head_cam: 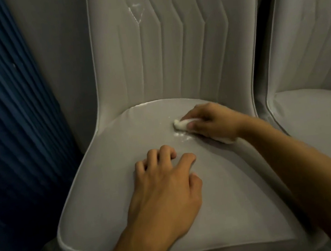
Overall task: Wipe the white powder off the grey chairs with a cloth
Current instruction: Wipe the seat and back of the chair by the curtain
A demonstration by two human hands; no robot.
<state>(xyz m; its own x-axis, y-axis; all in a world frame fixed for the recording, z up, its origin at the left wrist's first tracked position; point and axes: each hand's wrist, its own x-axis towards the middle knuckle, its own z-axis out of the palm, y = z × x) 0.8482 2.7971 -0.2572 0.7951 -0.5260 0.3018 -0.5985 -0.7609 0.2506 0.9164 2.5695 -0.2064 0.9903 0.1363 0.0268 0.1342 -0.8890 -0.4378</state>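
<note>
A grey padded chair (113,186) fills the middle of the head view. My right hand (211,121) grips a bunched white cloth (180,124) and presses it onto the back right of the seat. A small patch of white powder (181,136) lies on the seat just in front of the cloth. More white powder streaks (137,11) mark the quilted backrest, high up. A thin white line of powder (146,104) sits along the seat's rear edge. My left hand (167,187) rests on the middle of the seat, its fingers bent and holding nothing.
A second grey chair (317,115) stands close beside the first on the right. A dark blue pleated curtain (4,128) hangs along the left side. A grey wall (59,66) shows between curtain and chair.
</note>
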